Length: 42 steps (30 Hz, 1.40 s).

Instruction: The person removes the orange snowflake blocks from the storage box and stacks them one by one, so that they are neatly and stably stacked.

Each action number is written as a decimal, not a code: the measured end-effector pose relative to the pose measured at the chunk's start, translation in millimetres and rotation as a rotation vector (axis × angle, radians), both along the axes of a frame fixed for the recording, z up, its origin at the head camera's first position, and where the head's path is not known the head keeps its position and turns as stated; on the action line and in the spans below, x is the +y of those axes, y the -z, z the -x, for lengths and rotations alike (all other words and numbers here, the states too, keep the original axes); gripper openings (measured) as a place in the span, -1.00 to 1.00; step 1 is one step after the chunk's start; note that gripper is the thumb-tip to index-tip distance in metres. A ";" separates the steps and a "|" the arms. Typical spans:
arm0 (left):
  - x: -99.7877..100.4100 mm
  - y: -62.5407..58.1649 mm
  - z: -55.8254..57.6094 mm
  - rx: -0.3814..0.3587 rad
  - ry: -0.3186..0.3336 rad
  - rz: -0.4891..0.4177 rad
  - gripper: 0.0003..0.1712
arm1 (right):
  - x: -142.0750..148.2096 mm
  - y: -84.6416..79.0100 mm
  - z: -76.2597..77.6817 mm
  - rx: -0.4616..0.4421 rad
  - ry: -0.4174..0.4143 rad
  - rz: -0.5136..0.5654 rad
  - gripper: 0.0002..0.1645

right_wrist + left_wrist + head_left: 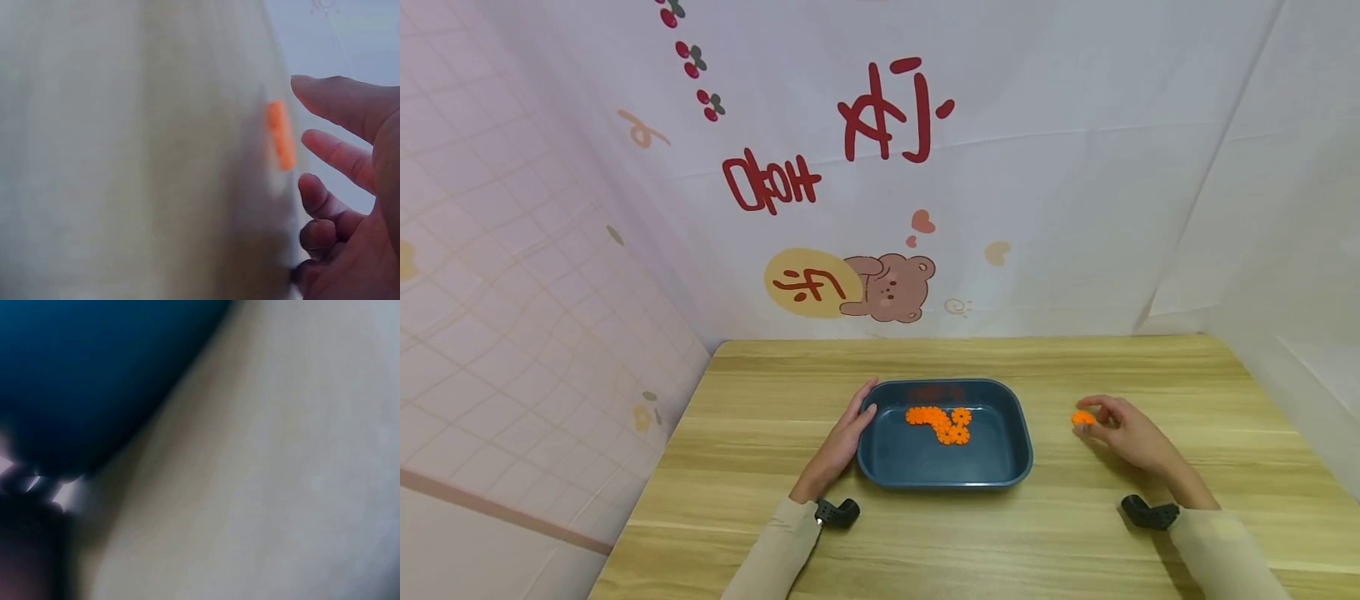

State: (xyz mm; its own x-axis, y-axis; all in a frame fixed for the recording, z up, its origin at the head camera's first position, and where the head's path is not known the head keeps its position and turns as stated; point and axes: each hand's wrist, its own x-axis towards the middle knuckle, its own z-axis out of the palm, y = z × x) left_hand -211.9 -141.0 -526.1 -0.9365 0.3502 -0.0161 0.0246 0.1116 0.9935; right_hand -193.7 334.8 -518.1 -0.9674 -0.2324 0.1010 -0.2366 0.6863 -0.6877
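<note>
**Loose orange disc (1082,418) sits off the tray's right end, right hand (1116,432) at it**

Landmark: dark blue rectangular tray (895,458) on the wood-grain tabletop (947,542). Long axis runs left-right across the person's front; its right end faces the loose disc.

Key relation: disc is to the right of the tray, clear of the rim, roughly level with the tray's middle to far half. Right hand is on the disc's far side from the tray, fingertips pointing back tray-ward, so the disc lies between hand and tray. Right hand is much the nearer; left hand (842,435) has the whole tray in between. Disc is round and toothed, so no long axis of its own.

Right hand: thumb and fingers spread around the disc. Head view puts disc at the fingertips; right wrist view shows a gap, so no pinch. Can't tell if disc lies fully flat.

Left hand: laid along the tray's left end, fingers fairly straight, thumb tip at the rim. Left wrist view too blurred to judge pressure.

Inside the tray: overlapping orange notched discs (943,429), bunched mid-floor toward the far wall. Overlap prevents an exact count.
</note>
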 end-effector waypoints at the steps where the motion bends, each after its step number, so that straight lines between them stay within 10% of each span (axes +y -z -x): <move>1: 0.0 -0.2 0.0 -0.003 0.001 0.000 -0.35 | -0.9 -2.2 0.7 -0.016 -0.001 0.006 -0.50; 26: 0.3 -0.2 0.2 -0.010 0.000 0.000 -0.36 | -107.6 -102.0 53.0 -0.145 -0.436 0.123 -0.65; 35: 0.2 -1.0 1.0 -0.010 0.004 0.004 -0.39 | -161.3 -96.2 63.6 -0.338 -0.648 0.126 -0.60; 42: -0.6 0.7 1.3 -0.021 0.002 0.006 -0.39 | -198.5 -77.8 63.5 -0.389 -0.662 -0.014 -0.50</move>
State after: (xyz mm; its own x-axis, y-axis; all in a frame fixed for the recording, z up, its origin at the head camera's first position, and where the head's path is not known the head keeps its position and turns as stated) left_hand -213.2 -141.6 -526.7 -0.9351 0.3524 -0.0373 0.0045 0.1171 0.9931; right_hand -257.2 136.2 -440.4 -0.5910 -0.7745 -0.2253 -0.3440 0.4947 -0.7981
